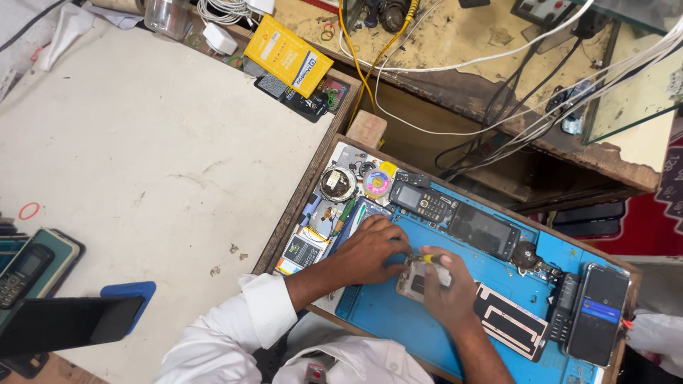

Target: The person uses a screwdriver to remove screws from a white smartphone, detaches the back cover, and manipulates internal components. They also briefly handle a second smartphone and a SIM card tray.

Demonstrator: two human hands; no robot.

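Silver-grey phone shell (415,281), lower centre, lies on our blue mat (398,323); left hand (370,249) pins it flat, right hand (447,288) grips a yellow-handled screwdriver (429,259) (tip hidden), keypad phones (421,201) above.

- The left hand (371,249) presses down on a small pale phone body (416,281) lying on the blue work mat (398,320).
- The right hand (447,288) grips a yellow-handled screwdriver (429,259) over it.
- A dark keypad phone (421,201) lies just beyond.
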